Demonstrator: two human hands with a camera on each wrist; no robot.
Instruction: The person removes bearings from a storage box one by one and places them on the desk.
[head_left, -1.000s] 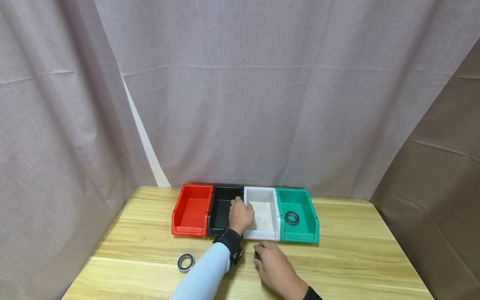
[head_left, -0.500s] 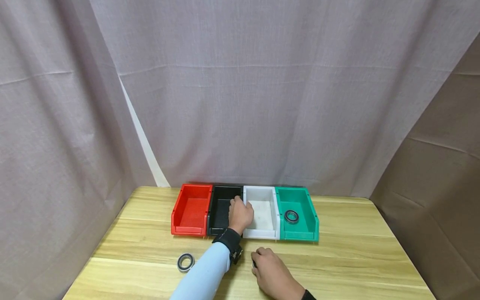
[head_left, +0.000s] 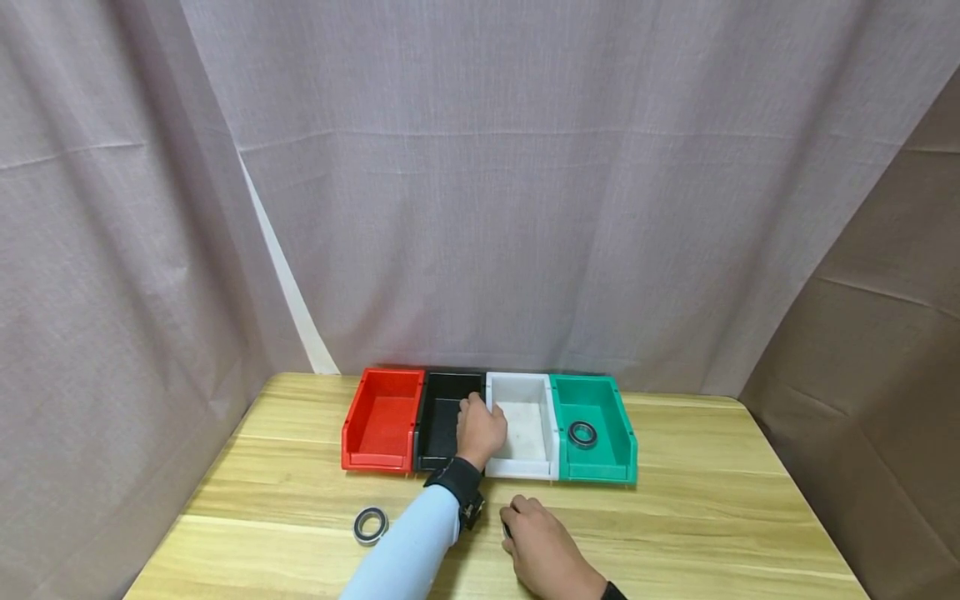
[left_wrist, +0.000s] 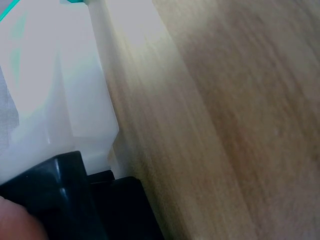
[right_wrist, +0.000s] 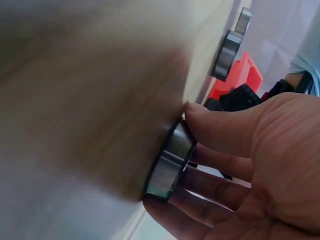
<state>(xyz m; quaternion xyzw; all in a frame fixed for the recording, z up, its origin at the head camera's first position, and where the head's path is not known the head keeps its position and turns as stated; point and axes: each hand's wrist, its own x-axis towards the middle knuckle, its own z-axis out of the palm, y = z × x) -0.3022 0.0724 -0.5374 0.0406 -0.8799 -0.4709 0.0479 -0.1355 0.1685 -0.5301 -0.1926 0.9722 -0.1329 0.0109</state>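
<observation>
My left hand is curled over the wall between the black bin and the white bin. The left wrist view shows only one digit, against the black bin's edge. My right hand is in front of the white bin, low over the tabletop. It pinches a ball bearing between thumb and fingers, with the bearing's flat side at the table. From the head view that bearing is mostly hidden by the fingers. Another bearing lies left of my left forearm.
The red bin and green bin complete the row at the table's back. A bearing lies inside the green one. The right wrist view shows two further bearings, a nearer one and a farther one. Grey curtain hangs behind.
My right hand has drawn slightly back toward me and left with the bearing, mostly in the first half second. My left hand has stayed at the bin wall.
</observation>
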